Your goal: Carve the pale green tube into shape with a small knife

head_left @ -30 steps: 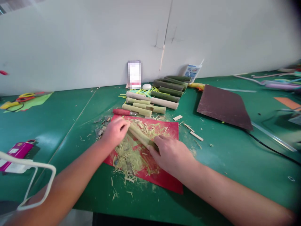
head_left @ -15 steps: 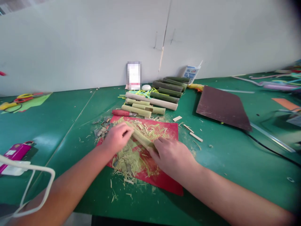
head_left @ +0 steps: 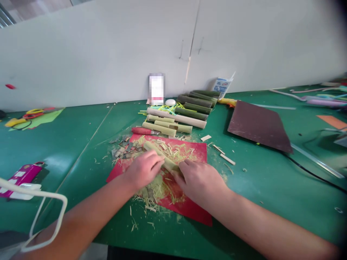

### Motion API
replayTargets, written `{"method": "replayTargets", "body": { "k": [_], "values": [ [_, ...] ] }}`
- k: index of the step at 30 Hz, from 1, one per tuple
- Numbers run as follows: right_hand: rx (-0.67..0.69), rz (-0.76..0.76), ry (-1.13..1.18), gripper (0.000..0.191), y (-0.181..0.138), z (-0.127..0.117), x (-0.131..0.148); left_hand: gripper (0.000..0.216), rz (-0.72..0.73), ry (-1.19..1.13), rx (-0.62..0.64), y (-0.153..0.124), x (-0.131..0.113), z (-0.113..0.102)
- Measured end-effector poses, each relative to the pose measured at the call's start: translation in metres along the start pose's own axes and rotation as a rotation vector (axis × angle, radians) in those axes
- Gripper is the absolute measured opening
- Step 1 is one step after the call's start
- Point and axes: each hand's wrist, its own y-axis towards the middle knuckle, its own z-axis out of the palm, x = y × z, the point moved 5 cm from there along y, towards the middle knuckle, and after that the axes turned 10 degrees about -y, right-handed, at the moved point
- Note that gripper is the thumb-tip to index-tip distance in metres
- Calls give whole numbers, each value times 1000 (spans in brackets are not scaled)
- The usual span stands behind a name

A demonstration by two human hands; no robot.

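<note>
A peeled pale-green bamboo tube [head_left: 151, 147] lies slanted over a red sheet [head_left: 199, 213] strewn with shavings and dust. My right hand [head_left: 202, 178] is closed around its near right end. Further up, my left hand [head_left: 145, 169] presses its bent fingers on the middle of the tube; whether anything thin lies under those fingers is hidden. Behind the sheet rests a red-handled knife [head_left: 142, 131], beside more peeled bamboo tubes [head_left: 159, 129].
Dark green bamboo pieces [head_left: 195, 100] lie at the back near a lit phone [head_left: 156, 88] against the wall. A brown board [head_left: 258, 126] stands to the right. On the left are a magenta power strip [head_left: 23, 178] and scissors [head_left: 34, 113].
My left hand has slid down along the bamboo tube toward my right hand, baring its far end. My right hand keeps its grip. The view has shifted slightly.
</note>
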Motion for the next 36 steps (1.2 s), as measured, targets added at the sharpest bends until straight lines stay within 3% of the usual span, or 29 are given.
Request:
{"method": "replayTargets", "body": {
  "k": [2, 5, 10, 15, 19, 24, 28, 33, 36],
  "values": [
    [5, 8, 5, 31, 0, 0, -1, 16, 0, 7, -16, -1, 0, -2],
    [-2, 20, 11, 33, 0, 2, -2, 15, -30, 73, -141, -1, 6, -10],
    [-123, -40, 40, 28, 0, 5, 2, 15, 12, 12, -16, -1, 4, -2],
    [-172, -50, 41, 27, 0, 7, 3, 16, -29, 87, -135, -2, 11, -8],
    [-172, -54, 16, 25, 0, 6, 2, 17, 28, 4, 20, 0, 5, 0],
    [-150, -31, 22, 26, 0, 5, 0, 19, -14, 105, -106, 2, 5, -8],
    [-110, -49, 58, 26, 1, 5, 1, 19, 19, 24, 46, -2, 0, 2],
    [-98, -33, 91, 28, 2, 6, -1, 19, -50, 100, -109, -3, 8, -7],
    [-93, -34, 107, 27, 2, 6, -1, 18, 2, 20, 25, -3, 0, 1]
  ]
}}
